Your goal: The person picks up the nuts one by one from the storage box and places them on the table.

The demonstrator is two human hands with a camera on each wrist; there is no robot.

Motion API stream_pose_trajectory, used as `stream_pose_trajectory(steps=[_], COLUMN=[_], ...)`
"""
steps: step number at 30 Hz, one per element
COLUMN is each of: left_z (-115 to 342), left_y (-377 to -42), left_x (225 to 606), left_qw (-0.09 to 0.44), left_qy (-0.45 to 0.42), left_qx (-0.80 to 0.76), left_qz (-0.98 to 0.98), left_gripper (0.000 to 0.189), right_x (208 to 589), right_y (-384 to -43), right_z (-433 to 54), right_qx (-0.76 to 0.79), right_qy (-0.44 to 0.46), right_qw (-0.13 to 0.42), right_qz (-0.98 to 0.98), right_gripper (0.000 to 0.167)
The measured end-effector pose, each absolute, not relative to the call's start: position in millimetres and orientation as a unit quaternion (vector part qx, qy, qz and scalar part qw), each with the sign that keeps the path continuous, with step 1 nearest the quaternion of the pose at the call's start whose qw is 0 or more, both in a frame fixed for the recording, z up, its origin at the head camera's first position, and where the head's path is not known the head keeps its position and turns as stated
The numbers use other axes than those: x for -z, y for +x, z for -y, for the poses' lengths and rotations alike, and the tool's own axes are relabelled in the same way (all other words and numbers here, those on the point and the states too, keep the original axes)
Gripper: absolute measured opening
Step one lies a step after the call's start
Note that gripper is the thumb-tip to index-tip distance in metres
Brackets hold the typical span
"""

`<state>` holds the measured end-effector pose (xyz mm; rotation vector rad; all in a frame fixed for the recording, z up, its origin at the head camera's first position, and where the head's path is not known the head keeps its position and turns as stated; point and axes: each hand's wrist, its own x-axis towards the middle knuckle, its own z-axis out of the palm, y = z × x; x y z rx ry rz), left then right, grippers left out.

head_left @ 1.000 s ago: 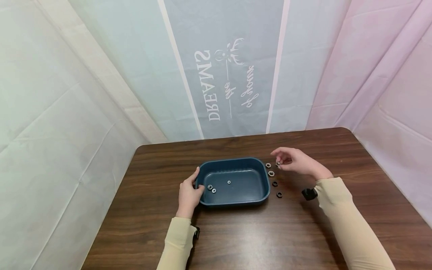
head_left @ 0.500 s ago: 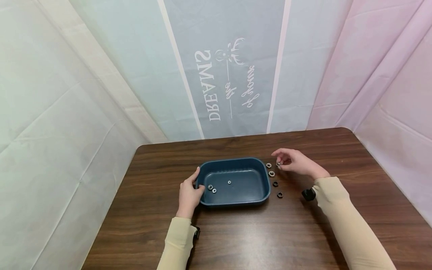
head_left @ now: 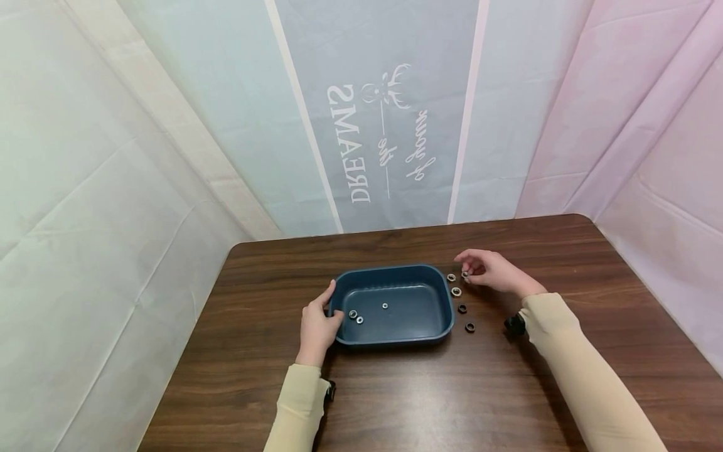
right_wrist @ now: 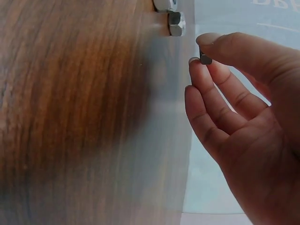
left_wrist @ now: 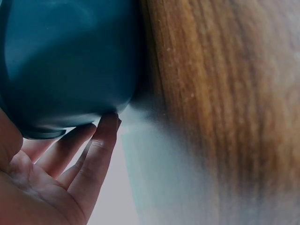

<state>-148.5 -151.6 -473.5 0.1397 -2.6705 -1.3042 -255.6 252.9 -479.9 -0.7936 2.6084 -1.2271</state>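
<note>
A deep blue rectangular tray [head_left: 395, 342] stands on the wooden table. At its left end my left hand [head_left: 317, 326] grips the wall, thumb over the rim and fingers along the outside, as the left wrist view shows on the blue wall [left_wrist: 75, 56]. Inside the tray lie three small metal nuts, one ringlike nut [head_left: 353, 314] near my thumb. Beyond the tray's right end, my right hand [head_left: 497, 274] pinches a small silver hex nut [right_wrist: 205, 59] between thumb and fingertip, close over the table.
Along the tray's right side a column of loose nuts lies on the table: two silver, the nearer one a silver nut [head_left: 456, 292], and two black, the front one a black nut [head_left: 470, 327]. Fabric curtains [head_left: 395, 157] hang behind the table's back edge.
My right wrist and forearm have shifted slightly to the left while the fingers keep pinching the nut in nearly the same place. My left hand and the tray stay put.
</note>
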Motion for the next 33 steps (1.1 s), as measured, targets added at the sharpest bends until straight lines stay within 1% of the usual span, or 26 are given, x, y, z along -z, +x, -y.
stream_pose_trajectory(steps=[8, 17, 33], left_z=[151.6, 150.8, 150.6], left_y=[-148.5, -148.8, -147.0], left_x=[474.0, 474.4, 470.0], left_qw=[0.085, 0.082, 0.074], left_qy=[0.044, 0.045, 0.046], left_qx=[0.439, 0.436, 0.441], left_qz=[0.894, 0.895, 0.893], left_gripper=[0.067, 0.068, 0.067], right_x=[484.1, 488.0, 488.5], right_y=[-259.3, -261.8, -265.4], right_z=[-253.3, -254.3, -251.8], right_qx=[0.403, 0.398, 0.393], right_qy=[-0.271, -0.258, -0.246], right_qw=[0.076, 0.077, 0.095], right_qz=[-0.871, -0.877, -0.881], right_gripper=[0.039, 0.036, 0.034])
